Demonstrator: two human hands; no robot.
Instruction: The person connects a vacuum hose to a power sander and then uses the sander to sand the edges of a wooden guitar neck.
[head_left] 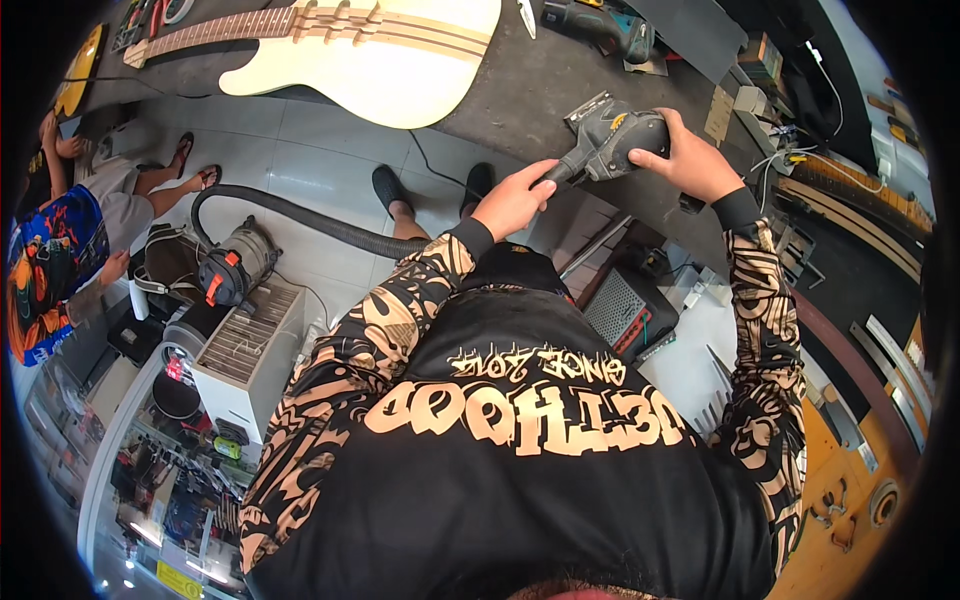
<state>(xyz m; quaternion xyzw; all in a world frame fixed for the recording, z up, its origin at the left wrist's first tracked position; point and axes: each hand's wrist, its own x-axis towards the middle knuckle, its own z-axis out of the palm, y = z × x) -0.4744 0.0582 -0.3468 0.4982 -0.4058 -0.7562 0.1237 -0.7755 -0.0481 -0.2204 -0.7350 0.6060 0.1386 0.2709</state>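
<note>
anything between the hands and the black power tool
Nothing visible: the right hand is directly on the wide end of the black power tool, and the left hand grips its narrow end.

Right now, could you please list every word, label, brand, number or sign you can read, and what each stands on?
I can locate lettering but won't copy its wording.
Black top: large tan lettering, a smaller line above, upside down in this view.
Dark power tool in the left hand and right hand: yellow marking, too small to read.
Yellow label, lower left: too small.
</note>
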